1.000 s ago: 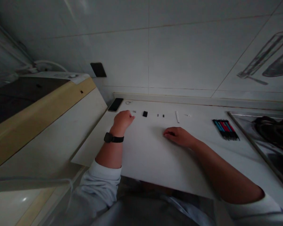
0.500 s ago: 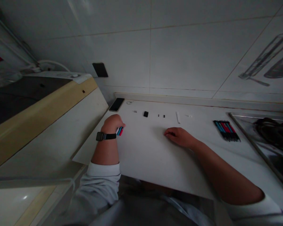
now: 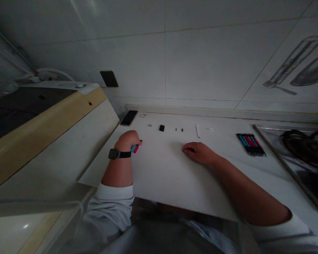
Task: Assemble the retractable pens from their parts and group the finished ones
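My left hand point(image 3: 129, 139), with a black watch on its wrist, is bent over the left side of the white table with its fingers curled closed. At its fingertips shows a small dark bit; what the fingers hold is hidden. Partly under this hand lie short coloured tubes like pen barrels, a blue tube point(image 3: 133, 148) and a red tube point(image 3: 136, 149). My right hand point(image 3: 197, 151) rests on the table in a loose fist, and nothing shows in it. Beyond the hands are small springs point(image 3: 149, 125), several black grips point(image 3: 162, 128), tiny black pieces point(image 3: 182, 130) and thin white sticks point(image 3: 198, 131).
Several assembled-looking pens point(image 3: 251, 144), blue and red with black, lie in a row at right beside a metal-rimmed stove point(image 3: 278, 158). A phone point(image 3: 129, 118) and a small ring point(image 3: 142, 115) are at the back left. A clear small piece point(image 3: 210, 129) lies near the wall.
The view has shifted slightly to the right. My left hand has turned a little over the coloured tubes, and a dark bit now shows at its fingertips. My right hand stays in place.
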The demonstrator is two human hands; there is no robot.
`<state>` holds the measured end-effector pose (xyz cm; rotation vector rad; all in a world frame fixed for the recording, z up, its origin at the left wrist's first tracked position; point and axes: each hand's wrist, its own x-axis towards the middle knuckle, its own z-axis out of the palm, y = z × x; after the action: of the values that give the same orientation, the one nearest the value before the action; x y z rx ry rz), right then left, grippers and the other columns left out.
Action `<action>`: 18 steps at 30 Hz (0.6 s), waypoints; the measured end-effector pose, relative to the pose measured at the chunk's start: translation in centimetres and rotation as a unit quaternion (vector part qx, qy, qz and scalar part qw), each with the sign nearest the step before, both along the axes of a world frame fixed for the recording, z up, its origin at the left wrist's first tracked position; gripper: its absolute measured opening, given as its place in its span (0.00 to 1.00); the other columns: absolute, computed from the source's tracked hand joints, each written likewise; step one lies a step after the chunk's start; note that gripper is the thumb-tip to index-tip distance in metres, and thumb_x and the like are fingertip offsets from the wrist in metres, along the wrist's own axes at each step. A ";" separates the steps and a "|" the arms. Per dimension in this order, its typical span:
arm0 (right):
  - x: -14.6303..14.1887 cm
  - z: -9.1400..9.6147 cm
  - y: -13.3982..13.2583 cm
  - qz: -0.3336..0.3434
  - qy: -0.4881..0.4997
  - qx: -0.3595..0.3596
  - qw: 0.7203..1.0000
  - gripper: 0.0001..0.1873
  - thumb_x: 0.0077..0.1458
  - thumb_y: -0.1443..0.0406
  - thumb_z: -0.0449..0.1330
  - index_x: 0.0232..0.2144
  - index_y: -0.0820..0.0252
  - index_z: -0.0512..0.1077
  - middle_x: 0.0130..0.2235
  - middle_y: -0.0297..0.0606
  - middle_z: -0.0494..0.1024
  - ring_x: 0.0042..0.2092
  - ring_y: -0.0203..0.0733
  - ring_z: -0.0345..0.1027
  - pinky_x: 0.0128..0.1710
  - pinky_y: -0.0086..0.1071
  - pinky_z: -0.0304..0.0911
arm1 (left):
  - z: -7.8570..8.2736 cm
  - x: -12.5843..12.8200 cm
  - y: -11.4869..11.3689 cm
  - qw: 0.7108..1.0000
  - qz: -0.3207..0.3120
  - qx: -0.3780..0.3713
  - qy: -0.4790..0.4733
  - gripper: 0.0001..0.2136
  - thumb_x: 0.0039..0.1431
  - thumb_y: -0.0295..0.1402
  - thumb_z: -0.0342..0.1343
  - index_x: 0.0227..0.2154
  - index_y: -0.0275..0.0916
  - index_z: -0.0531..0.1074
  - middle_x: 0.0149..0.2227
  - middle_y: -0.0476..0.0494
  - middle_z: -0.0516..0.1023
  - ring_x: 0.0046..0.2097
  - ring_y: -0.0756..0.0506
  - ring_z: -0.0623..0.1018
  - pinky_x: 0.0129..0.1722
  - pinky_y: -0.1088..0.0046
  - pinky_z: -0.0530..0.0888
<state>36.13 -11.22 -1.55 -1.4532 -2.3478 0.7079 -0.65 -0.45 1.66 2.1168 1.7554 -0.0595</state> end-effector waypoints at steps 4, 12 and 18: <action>0.1 -0.2 0.1 0.005 -0.003 0.008 1.000 0.14 0.63 0.62 0.55 0.42 0.56 0.80 0.42 0.40 0.83 0.40 0.42 0.74 0.43 0.33 0.63 | -0.3 3.0 -0.4 0.998 -0.052 -0.006 0.021 0.09 0.54 0.38 0.64 0.25 0.39 0.79 0.24 0.44 0.79 0.28 0.45 0.74 0.31 0.70 0.65; -0.2 0.2 -0.1 -0.002 -0.002 0.008 1.000 0.13 0.63 0.62 0.55 0.41 0.56 0.80 0.40 0.40 0.82 0.39 0.42 0.73 0.41 0.33 0.63 | 0.1 3.1 -1.1 0.999 -0.032 0.040 0.018 0.11 0.51 0.42 0.66 0.25 0.39 0.78 0.27 0.41 0.80 0.31 0.43 0.76 0.33 0.68 0.66; -0.3 0.1 -0.1 -0.010 0.006 0.008 1.000 0.12 0.63 0.62 0.56 0.41 0.56 0.80 0.38 0.39 0.82 0.37 0.41 0.72 0.40 0.32 0.61 | -0.4 5.0 -1.8 0.991 -0.131 -0.012 -0.038 0.05 0.51 0.35 0.60 0.24 0.41 0.78 0.23 0.47 0.78 0.27 0.45 0.75 0.29 0.71 0.65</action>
<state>35.78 -11.31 -1.50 -1.4586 -2.3215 0.6891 4.34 -2.27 1.27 2.2881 1.4188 -0.0712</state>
